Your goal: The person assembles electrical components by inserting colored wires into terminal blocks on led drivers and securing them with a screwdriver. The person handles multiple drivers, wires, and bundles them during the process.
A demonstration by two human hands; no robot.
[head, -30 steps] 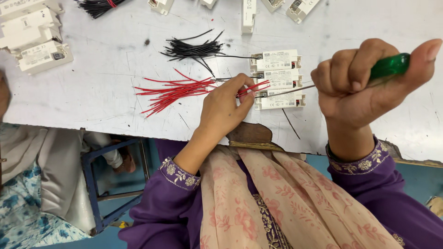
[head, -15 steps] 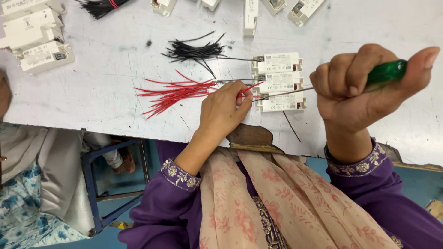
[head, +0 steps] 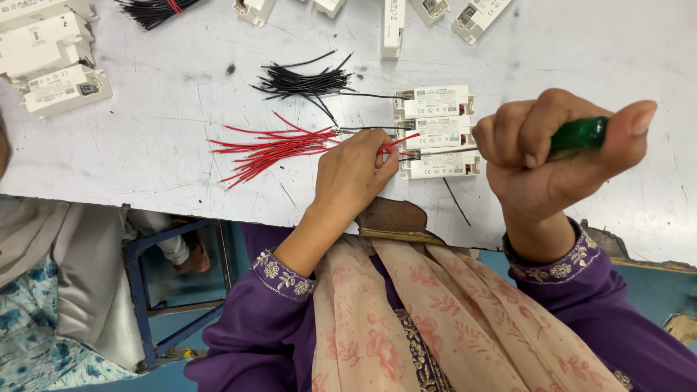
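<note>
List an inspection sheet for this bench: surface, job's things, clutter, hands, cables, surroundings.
Surface: white table, scuffed and marked.
Job's things: three white boxes in a row; green-handled screwdriver.
Clutter: more white boxes at far left and along the top edge.
Hands: left hand pinches a red wire; right hand grips the screwdriver.
Cables: red wires; black wires.
Surroundings: blue stool frame; another person at left.
</note>
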